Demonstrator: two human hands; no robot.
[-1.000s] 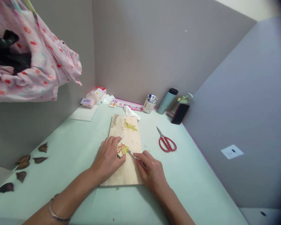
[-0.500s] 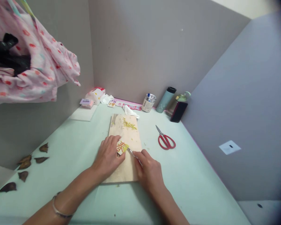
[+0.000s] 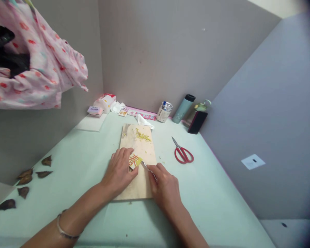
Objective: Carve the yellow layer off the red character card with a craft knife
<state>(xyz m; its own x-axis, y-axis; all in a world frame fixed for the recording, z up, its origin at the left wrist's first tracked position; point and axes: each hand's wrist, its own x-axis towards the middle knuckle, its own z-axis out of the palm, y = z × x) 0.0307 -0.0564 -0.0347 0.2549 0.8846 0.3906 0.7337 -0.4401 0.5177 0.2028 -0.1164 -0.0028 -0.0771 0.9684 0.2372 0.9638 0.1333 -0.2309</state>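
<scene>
My left hand [image 3: 120, 169] holds a small flat piece with a red-orange character [image 3: 133, 160] down on a wooden board [image 3: 142, 186], its fingers closed round the edges. Yellow covers the right end of the piece. In my right hand [image 3: 164, 186] is a slim carving knife [image 3: 145, 164], gripped like a pen, its tip at the yellow edge. I cannot tell whether the tip is cutting in. Several yellow shavings [image 3: 143, 135] lie on the far part of the board.
Red-handled scissors [image 3: 183, 154] lie to the right. A crumpled tissue [image 3: 144, 121], a jar [image 3: 164, 112], a teal bottle [image 3: 184, 109] and a phone [image 3: 197, 122] stand or lie at the back. Dried leaves [image 3: 44, 174] are at the left; a pink spotted cloth [image 3: 51, 65] hangs above.
Both hands stay almost in place, still on the piece and the knife. The view has shifted very slightly.
</scene>
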